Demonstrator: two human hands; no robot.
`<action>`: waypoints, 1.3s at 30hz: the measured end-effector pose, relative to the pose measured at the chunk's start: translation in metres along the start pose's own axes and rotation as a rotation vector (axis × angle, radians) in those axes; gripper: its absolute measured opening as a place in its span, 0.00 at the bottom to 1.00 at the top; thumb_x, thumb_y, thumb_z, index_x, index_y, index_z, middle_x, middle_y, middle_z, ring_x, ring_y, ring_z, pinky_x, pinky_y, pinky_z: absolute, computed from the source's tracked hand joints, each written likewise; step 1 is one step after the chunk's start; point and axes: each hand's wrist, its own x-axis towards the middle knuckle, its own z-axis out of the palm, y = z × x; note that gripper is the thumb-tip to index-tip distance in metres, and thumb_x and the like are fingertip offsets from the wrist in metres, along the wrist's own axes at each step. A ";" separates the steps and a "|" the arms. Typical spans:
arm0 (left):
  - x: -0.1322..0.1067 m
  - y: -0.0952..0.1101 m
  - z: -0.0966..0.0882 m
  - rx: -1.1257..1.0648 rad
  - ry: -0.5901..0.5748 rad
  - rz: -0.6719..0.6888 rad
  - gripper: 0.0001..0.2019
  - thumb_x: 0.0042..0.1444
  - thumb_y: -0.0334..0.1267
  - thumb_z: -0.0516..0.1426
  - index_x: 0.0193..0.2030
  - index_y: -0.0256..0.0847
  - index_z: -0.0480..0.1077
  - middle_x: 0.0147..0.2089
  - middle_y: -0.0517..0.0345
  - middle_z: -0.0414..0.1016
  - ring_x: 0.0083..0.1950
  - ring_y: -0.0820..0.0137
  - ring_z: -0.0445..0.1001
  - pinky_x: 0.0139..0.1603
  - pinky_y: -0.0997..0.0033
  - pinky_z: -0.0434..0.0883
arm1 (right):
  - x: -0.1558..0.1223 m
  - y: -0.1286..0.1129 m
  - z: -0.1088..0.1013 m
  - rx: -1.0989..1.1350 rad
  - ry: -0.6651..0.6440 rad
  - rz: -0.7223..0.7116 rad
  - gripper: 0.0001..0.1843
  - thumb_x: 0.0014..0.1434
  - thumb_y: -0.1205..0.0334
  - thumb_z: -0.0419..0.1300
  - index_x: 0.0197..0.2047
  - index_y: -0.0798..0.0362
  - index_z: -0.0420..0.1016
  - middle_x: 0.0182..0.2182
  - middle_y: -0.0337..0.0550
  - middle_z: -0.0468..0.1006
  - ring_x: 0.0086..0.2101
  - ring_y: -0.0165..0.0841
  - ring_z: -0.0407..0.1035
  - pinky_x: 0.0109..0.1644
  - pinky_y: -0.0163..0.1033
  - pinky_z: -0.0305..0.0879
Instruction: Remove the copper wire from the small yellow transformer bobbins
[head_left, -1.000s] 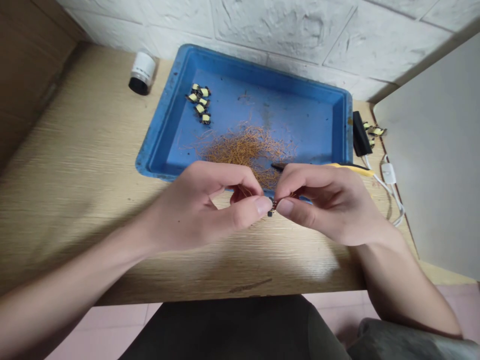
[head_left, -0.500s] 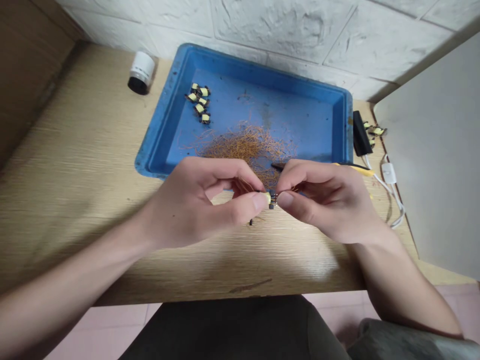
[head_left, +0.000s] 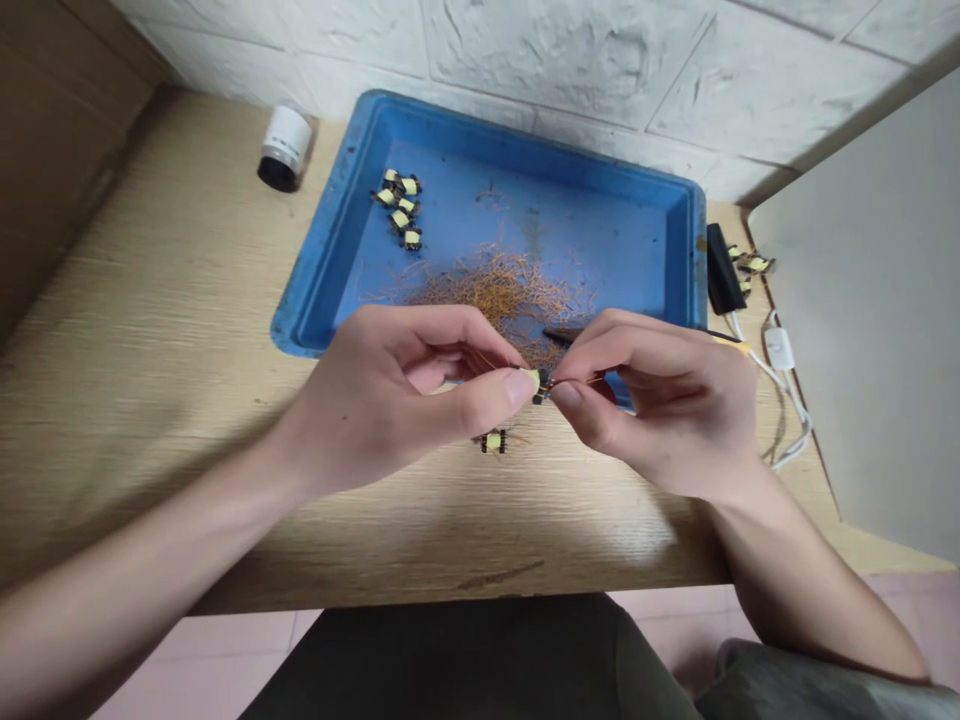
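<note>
Between thumb and index finger my left hand (head_left: 409,385) grips a small transformer (head_left: 539,380) with yellow tape and black pinned ends. The thumb covers much of it. My right hand (head_left: 664,405) is closed in a pinch at the transformer's right end, on a thin copper wire (head_left: 597,379) that sticks out past the fingers. A second transformer (head_left: 493,441) lies on the table just below the left fingers, with loose wire ends beside it. A dark-tipped tool (head_left: 564,334) with a yellow handle lies partly hidden behind the right hand.
A blue tray (head_left: 315,240) holds a heap of copper wire scraps (head_left: 499,285) and several transformers (head_left: 401,205) at its far left. A white bottle with a black cap (head_left: 285,148) lies to its left. At right are a black bar (head_left: 724,270) and a white corded switch (head_left: 778,348).
The held transformer has tilted slightly, and both hands have shifted a little. The transformer on the table shows more now, below the left thumb.
</note>
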 end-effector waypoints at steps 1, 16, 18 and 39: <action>0.000 0.000 0.000 -0.018 0.003 -0.006 0.04 0.53 0.32 0.66 0.30 0.46 0.82 0.23 0.66 0.76 0.24 0.75 0.72 0.20 0.80 0.63 | 0.000 0.000 0.001 0.007 0.001 -0.003 0.07 0.65 0.68 0.70 0.35 0.47 0.82 0.29 0.37 0.80 0.30 0.31 0.70 0.32 0.42 0.66; 0.003 0.005 0.004 -0.059 0.045 -0.008 0.06 0.50 0.32 0.65 0.24 0.44 0.80 0.22 0.65 0.77 0.23 0.75 0.71 0.21 0.79 0.64 | -0.002 0.002 0.007 0.078 0.020 0.047 0.07 0.67 0.69 0.68 0.36 0.50 0.81 0.29 0.37 0.79 0.29 0.29 0.67 0.32 0.39 0.65; 0.002 0.004 0.004 -0.055 0.050 0.023 0.06 0.51 0.32 0.65 0.24 0.44 0.80 0.21 0.64 0.77 0.23 0.76 0.70 0.21 0.80 0.65 | -0.002 0.001 0.007 0.080 0.030 0.057 0.07 0.68 0.68 0.69 0.36 0.50 0.81 0.30 0.37 0.80 0.29 0.29 0.68 0.32 0.39 0.65; 0.000 0.000 0.002 0.073 0.086 0.084 0.07 0.54 0.37 0.66 0.26 0.44 0.78 0.21 0.62 0.76 0.22 0.74 0.67 0.20 0.74 0.60 | -0.001 -0.002 0.006 -0.077 0.023 -0.044 0.07 0.65 0.69 0.69 0.38 0.46 0.80 0.31 0.38 0.80 0.30 0.32 0.70 0.31 0.42 0.67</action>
